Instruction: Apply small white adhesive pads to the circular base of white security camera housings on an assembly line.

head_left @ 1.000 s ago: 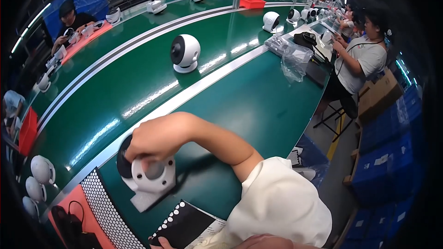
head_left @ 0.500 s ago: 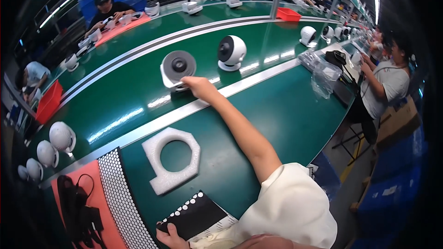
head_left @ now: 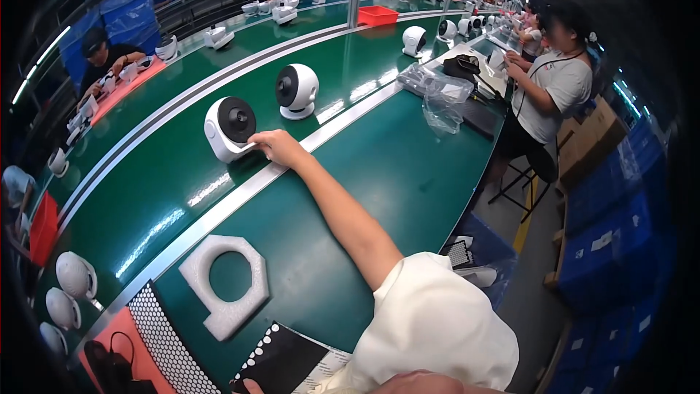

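My right hand (head_left: pixel 277 147) reaches over the metal rail, its fingers closed on the base edge of a white round-headed device (head_left: pixel 221 135) with a dark disc-shaped front. The device stands on the green conveyor belt (head_left: pixel 175 168), disc facing right. A similar white and black device (head_left: pixel 305 93) stands just beyond it. At the lower edge my left hand (head_left: pixel 251 387) mostly leaves the picture; its thumb presses on a black sheet (head_left: pixel 288 357) with a row of white dots, and its other fingers are hidden. A white foam ring (head_left: pixel 255 273) with angular outer edges lies on the green tabletop.
White-dotted black sheeting (head_left: pixel 168 335) lies across a red mat at left, beside black cables (head_left: pixel 109 365). More white devices (head_left: pixel 73 275) stand at far left. Clear plastic bags (head_left: pixel 441 102) lie at right near a co-worker (head_left: pixel 554 80). A red bin (head_left: pixel 377 16) sits farther back.
The view has swung to the right, so the scene shifts left. The held device's disc has turned more to the right. Less of my left hand shows.
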Available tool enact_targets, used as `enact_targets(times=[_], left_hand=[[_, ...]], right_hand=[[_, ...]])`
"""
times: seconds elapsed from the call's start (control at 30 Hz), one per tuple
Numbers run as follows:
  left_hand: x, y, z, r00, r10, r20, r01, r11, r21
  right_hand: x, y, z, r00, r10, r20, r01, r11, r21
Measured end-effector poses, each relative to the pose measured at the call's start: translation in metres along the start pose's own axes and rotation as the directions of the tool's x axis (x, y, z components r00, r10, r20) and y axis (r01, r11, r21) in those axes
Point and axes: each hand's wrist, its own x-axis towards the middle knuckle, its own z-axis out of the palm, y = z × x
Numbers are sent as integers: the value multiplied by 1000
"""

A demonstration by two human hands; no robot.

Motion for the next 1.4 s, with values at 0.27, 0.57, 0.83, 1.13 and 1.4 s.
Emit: enact_targets(times=[0.27, 0.57, 0.83, 1.13, 1.4], left_hand=[[-6, -4, -2, 1000, 8, 30, -9, 1000, 5], [-5, 3, -1, 997, -80, -24, 80, 996, 25], [-2, -17, 0, 999, 12, -48, -23, 974, -227], [-1, -16, -8, 1000, 22, 4, -21, 979, -201], [7, -16, -9, 986, 115, 121, -104, 990, -94]], right_hand=[[-23, 7, -8, 993, -99, 71, 103, 993, -65], [-18, 9, 15, 903, 52, 427, 121, 922, -368], [-20, 0, 8, 921, 253, 296, -22, 792, -610], [-26, -8, 31, 963, 263, 60, -140, 678, -722], [-24, -8, 17, 928, 372, 15, -219, 579, -785]])
